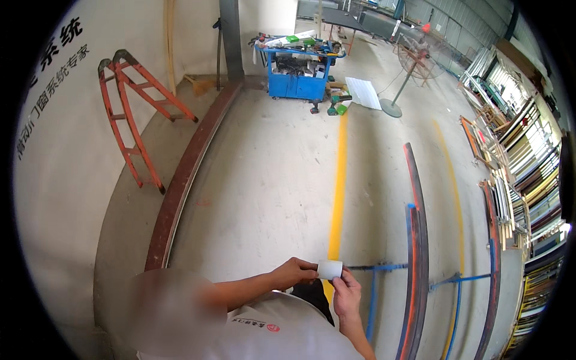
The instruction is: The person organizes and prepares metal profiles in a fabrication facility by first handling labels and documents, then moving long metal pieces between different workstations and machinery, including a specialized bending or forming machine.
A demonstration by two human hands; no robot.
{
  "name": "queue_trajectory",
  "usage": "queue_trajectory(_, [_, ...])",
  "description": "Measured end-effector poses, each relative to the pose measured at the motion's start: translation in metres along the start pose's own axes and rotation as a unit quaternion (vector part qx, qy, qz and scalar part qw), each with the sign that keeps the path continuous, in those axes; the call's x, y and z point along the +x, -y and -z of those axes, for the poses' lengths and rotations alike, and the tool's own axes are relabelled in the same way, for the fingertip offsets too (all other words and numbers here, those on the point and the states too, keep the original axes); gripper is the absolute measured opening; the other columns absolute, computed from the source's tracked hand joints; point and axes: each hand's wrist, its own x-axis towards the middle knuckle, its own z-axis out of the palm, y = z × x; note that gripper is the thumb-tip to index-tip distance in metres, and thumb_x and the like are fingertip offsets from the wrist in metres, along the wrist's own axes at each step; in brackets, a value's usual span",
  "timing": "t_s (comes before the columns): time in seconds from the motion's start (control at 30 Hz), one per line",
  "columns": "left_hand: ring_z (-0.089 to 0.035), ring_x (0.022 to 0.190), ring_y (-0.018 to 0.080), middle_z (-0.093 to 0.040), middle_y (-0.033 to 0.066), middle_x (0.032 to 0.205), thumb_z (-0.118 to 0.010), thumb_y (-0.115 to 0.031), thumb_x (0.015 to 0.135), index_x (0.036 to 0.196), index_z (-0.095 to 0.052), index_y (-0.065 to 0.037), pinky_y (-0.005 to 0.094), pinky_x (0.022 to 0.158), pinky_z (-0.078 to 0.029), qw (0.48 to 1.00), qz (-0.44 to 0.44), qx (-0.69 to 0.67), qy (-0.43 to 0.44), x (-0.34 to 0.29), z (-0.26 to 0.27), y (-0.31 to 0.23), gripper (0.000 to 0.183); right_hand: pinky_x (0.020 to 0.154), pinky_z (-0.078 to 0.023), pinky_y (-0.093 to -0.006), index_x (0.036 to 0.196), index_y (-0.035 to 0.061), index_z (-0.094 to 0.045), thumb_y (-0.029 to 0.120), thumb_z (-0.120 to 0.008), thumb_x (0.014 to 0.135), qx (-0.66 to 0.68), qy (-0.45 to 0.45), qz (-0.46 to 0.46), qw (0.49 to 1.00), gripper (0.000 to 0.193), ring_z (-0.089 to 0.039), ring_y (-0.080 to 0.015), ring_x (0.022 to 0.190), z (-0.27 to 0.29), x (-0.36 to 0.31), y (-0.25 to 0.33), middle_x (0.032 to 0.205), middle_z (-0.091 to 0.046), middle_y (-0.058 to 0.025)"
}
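Observation:
Between my two hands, in front of my body, is a small white roll (329, 269) that looks like a roll of tape. My left hand (297, 272) pinches its left edge, with the fingers bent and the thumb against it. My right hand (347, 295) grips the roll's lower right side between thumb and fingers. Its far side is hidden from me. Below my left hand, my pale shirt (282, 330) and dark trousers show.
To the right stand long dark rails (418, 252) with blue crossbars. A red stepladder (129, 114) stands at left, beside a brown beam (186, 174). Ahead are a blue tool cart (298, 86), power drills (334, 105) on the floor and a standing fan (392, 108). Racked profiles (534, 180) line the far right.

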Motion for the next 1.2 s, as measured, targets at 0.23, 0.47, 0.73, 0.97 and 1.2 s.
queue_trajectory(0.23, [-0.062, 0.085, 0.0129, -0.068, 0.0063, 0.092, -0.064, -0.016, 0.090, 0.118, -0.068, 0.004, 0.0293, 0.081, -0.052, 0.998, 0.023, -0.005, -0.064, 0.184, 0.106, -0.120, 0.035, 0.100, -0.047, -0.0369, 0.111, -0.0116, -0.065, 0.008, -0.054, 0.096, -0.015, 0.041, -0.045, 0.998, 0.027, -0.061, -0.0256, 0.109, -0.018, 0.264, -0.005, 0.122, -0.060, -0.0127])
queue_trajectory(0.47, [-0.064, 0.083, 0.0170, -0.067, 0.0077, 0.092, -0.065, -0.015, 0.090, 0.113, -0.066, 0.007, 0.0303, 0.077, -0.054, 0.976, 0.042, -0.123, -0.176, 0.311, 0.186, -0.288, 0.031, 0.086, -0.046, -0.0307, 0.101, -0.0075, -0.067, 0.014, -0.063, 0.093, -0.135, 0.203, -0.046, 0.969, 0.024, -0.056, -0.0187, 0.102, -0.069, 0.544, 0.069, 0.121, -0.060, -0.0146])
queue_trajectory(0.73, [-0.065, 0.085, 0.0224, -0.066, 0.0132, 0.097, -0.059, -0.007, 0.095, 0.118, -0.061, 0.009, 0.0347, 0.076, -0.055, 0.939, -0.070, -0.300, -0.153, 0.483, 0.302, -0.400, 0.028, 0.087, -0.047, -0.0325, 0.092, -0.0076, -0.068, 0.013, -0.066, 0.092, -0.162, 0.256, 0.004, 0.953, 0.021, -0.056, -0.0206, 0.107, -0.116, 0.796, 0.111, 0.125, -0.059, -0.0159])
queue_trajectory(0.97, [-0.063, 0.081, 0.0196, -0.066, 0.0118, 0.096, -0.060, -0.009, 0.093, 0.116, -0.063, 0.007, 0.0318, 0.075, -0.054, 0.959, 0.006, -0.242, -0.146, 0.661, 0.405, -0.532, 0.028, 0.098, -0.044, -0.0353, 0.095, -0.0071, -0.070, 0.009, -0.065, 0.091, -0.108, 0.160, -0.057, 0.980, 0.018, -0.056, -0.0236, 0.114, -0.133, 1.013, 0.109, 0.124, -0.060, -0.0146])
queue_trajectory(1.2, [-0.062, 0.079, 0.0150, -0.067, 0.0078, 0.093, -0.062, -0.017, 0.091, 0.121, -0.064, 0.006, 0.0273, 0.071, -0.051, 0.979, -0.030, -0.170, -0.104, 0.806, 0.492, -0.692, 0.037, 0.100, -0.042, -0.0340, 0.095, -0.0057, -0.069, 0.009, -0.068, 0.089, -0.118, 0.096, -0.053, 0.987, 0.016, -0.057, -0.0231, 0.113, -0.172, 1.222, 0.162, 0.121, -0.062, -0.0136])
